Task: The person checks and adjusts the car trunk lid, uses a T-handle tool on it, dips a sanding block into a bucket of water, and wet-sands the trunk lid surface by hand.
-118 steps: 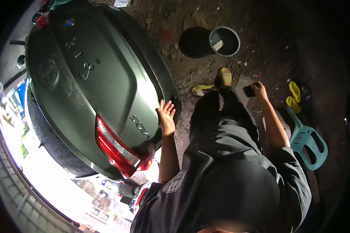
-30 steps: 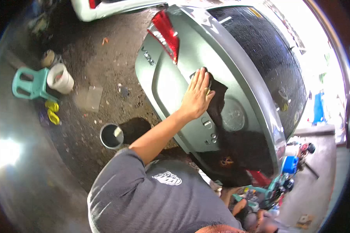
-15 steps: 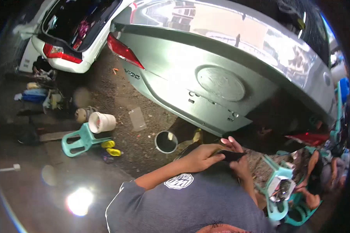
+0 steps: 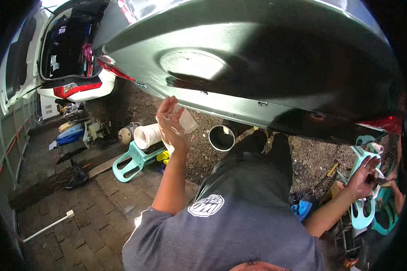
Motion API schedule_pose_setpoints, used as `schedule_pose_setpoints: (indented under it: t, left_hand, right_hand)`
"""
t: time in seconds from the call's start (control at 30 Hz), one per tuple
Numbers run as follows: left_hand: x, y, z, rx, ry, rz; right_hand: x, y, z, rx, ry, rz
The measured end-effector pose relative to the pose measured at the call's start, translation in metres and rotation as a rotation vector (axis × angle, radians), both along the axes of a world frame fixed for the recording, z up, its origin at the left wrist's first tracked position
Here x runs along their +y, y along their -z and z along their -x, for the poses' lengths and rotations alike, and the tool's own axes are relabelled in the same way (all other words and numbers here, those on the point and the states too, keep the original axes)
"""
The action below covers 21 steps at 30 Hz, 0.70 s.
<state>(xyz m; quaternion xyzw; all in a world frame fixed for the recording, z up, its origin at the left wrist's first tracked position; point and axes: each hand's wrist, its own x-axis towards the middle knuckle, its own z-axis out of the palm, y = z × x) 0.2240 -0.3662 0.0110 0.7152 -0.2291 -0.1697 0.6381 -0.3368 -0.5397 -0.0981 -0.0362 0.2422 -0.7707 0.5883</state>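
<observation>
My left hand is raised on the left side with its fingers stretched out and the palm showing, holding nothing; it is below the silver-green car trunk lid. Out to the right, my right hand has its fingers spread beside a turquoise stool. A small dark object lies between it and another person's hand; whether my fingers touch it I cannot tell.
A black-rimmed bucket stands near my feet. At the left are a white bucket, a turquoise stool, yellow footwear and a white car. A blue bag lies at the right.
My hands have parted from near my chest, the left going left and up, the right going right. The black item that was between them is gone from there. The view has shifted.
</observation>
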Motion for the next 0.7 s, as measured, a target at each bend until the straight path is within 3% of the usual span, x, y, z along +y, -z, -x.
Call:
schedule_pose_setpoints:
  t: [0.07, 0.17, 0.3, 0.43, 0.53, 0.63, 0.7]
  left_hand:
    - [-0.002, 0.006, -0.001, 0.031, -0.054, 0.024]
    - [-0.004, 0.005, 0.001, 0.027, -0.095, 0.013]
    - [-0.008, 0.0, -0.017, -0.016, -0.104, 0.064]
    - [-0.012, -0.007, -0.044, -0.086, -0.112, 0.087]
    - [-0.024, -0.014, -0.068, -0.161, -0.122, 0.077]
    - [-0.047, -0.027, -0.105, -0.227, -0.036, 0.063]
    - [-0.066, -0.022, -0.144, -0.316, -0.1, -0.042]
  right_hand:
    - [-0.012, 0.007, -0.002, 0.098, 0.217, -0.176]
    - [-0.012, 0.036, 0.006, -0.103, 0.036, -0.051]
    - [-0.023, 0.016, -0.049, 0.041, 0.123, -0.209]
    - [-0.026, 0.026, -0.044, 0.056, 0.112, -0.283]
    - [-0.025, 0.071, -0.001, -0.105, -0.183, 0.015]
    - [-0.027, 0.064, -0.006, -0.116, -0.157, -0.035]
    - [-0.029, 0.06, -0.016, -0.092, -0.087, -0.096]
